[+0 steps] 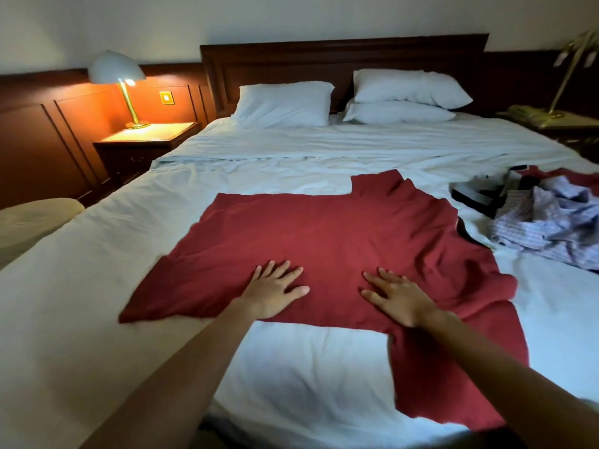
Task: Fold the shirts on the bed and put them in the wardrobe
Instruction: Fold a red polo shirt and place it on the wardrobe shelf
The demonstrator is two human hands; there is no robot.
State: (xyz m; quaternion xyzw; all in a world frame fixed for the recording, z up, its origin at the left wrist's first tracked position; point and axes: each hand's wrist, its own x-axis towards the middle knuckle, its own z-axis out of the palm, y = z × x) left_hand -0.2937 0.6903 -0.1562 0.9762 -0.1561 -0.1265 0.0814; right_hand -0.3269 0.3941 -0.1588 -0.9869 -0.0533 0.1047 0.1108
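Smoothing step, pre-fold (judged). Bed (291,367): its white sheet is the work surface. Press lightly so the sheet doesn't drag w/ the cloth. Red shirt (324,234): sweep palms from centre outward, esp. toward the ridged R end. Then square the hem & lay both sleeves flat, since a fold made over ridges would likely set crooked. Heap of other clothes (547,218), incl. a lilac striped shirt, lies on the R of the bed by the red shirt's neck end. Touching or just beside: cannot tell. Keep it out of the fold. L hand (275,291) & R hand (397,298): both flat on the cloth nr its front edge, fingers straight & spread, neither grasping anything.

Appearance of the red shirt: plain dark red, soft & limp by the look. It is spread crosswise on the near half of the bed, hem to the L, dark neck opening to the R. Body is flat at centre & L. Near sleeve trails to the bed's front edge, far sleeve points toward the pillows (285,103). Wrinkles bunch at the R shoulder area. No fold made yet. Wardrobe not in view.
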